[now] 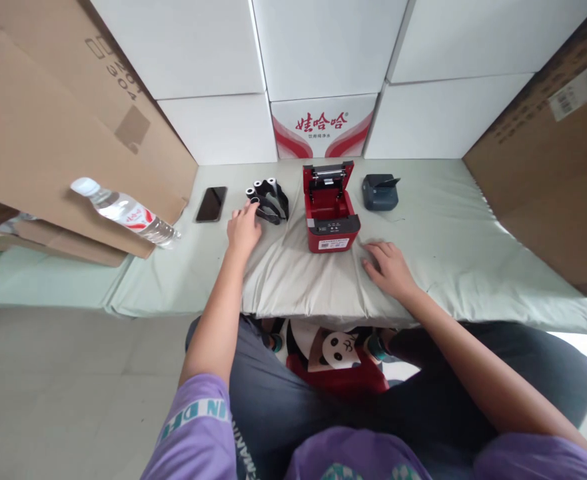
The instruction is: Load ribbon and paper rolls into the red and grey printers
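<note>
My left hand has its fingertips closed on the near end of a black-wrapped paper roll. More dark paper rolls with white ends lie bunched just beyond it. Right of the rolls stands a red and black receipt printer, its lid raised and the red inside bare. My right hand rests on the cloth beside the printer's near right corner, fingers apart and holding nothing.
A phone lies left of the rolls. A small dark device sits right of the printer. A water bottle stands at left. White boxes wall the back; cardboard boxes flank the cloth-covered table.
</note>
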A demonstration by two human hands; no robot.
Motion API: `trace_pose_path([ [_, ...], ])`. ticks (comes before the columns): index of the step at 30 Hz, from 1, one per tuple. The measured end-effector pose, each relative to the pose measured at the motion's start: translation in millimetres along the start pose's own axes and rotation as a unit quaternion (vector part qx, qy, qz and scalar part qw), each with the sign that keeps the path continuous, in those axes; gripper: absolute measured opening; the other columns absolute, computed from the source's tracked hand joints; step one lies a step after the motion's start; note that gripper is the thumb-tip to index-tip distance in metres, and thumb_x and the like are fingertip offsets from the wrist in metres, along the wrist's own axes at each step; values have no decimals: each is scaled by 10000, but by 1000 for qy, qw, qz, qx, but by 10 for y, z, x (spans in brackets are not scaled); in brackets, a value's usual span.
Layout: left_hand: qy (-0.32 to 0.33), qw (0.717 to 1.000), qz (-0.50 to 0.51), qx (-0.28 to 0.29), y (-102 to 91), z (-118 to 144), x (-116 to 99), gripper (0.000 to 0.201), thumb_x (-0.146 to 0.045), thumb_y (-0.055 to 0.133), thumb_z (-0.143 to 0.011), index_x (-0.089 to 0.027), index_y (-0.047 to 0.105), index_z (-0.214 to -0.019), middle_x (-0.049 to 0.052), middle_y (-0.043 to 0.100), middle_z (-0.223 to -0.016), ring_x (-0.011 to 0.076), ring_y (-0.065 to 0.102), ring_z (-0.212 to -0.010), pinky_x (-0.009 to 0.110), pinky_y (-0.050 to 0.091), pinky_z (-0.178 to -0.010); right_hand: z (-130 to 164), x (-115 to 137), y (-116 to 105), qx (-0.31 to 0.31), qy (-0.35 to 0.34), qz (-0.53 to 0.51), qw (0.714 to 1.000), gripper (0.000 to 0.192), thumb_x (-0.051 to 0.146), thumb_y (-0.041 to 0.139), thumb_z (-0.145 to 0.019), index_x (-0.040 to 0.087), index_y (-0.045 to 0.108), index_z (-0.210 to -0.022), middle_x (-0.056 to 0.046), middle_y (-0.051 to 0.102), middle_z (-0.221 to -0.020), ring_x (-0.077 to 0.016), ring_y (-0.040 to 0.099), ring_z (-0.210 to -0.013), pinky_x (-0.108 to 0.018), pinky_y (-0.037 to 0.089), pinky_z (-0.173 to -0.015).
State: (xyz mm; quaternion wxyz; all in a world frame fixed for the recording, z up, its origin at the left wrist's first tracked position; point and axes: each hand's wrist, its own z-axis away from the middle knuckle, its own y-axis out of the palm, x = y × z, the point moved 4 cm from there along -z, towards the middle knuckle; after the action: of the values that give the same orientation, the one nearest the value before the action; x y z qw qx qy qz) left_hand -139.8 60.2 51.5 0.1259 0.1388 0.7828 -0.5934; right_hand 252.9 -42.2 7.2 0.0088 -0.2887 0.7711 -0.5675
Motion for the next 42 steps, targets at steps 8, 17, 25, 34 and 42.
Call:
trace_pose_path([
  [8, -57, 997, 5, -57, -60, 32, 144, 392, -181, 545, -914, -235, 652, -1286, 134, 709, -1255, 337, 646, -1120, 450, 503, -974, 14, 0, -2, -4, 1, -15, 1000, 397, 320, 497, -986, 199, 664, -1325, -193, 695, -1292, -390, 604, -1170, -565, 507, -964],
  [17, -132, 911, 369, -126, 60, -6, 324, 166, -294, 603, -948, -180, 656, -1057, 90, 731, -1019, 201, 736, -829, 358, 590, -839, 15, 20, 7, 7, 3, 0, 1000, 398, 291, 511, -972, 165, 677, -1311, -210, 683, -1309, -397, 587, -1193, -563, 494, -975],
  [25, -95, 802, 581, -104, 10, 76, 122, 423, -493, 848, -799, -230, 548, -940, 26, 713, -934, 192, 786, -903, 354, 658, -863, -8, 50, 18, 19, 11, 22, 1000, 379, 288, 523, -976, 152, 685, -1291, -202, 677, -1311, -386, 565, -1190, -522, 467, -958],
  [34, 4, 877, 449, -173, -37, 90, -366, 456, -546, 832, -755, -189, 674, -990, 78, 745, -999, 246, 751, -1002, 369, 621, -896, -70, 91, 68, 26, 23, 65, 997, 369, 288, 541, -972, 138, 698, -1270, -192, 660, -1279, -365, 532, -1154, -477, 413, -909],
  [42, 158, 983, 84, 33, 65, -285, -1411, 170, -262, 751, -785, -217, 781, -946, 76, 733, -920, 262, 693, -911, 394, 556, -897, -157, 101, 92, 37, 47, 42, 997, 369, 277, 555, -955, 133, 694, -1266, -200, 636, -1275, -362, 520, -1152, -466, 407, -916],
])
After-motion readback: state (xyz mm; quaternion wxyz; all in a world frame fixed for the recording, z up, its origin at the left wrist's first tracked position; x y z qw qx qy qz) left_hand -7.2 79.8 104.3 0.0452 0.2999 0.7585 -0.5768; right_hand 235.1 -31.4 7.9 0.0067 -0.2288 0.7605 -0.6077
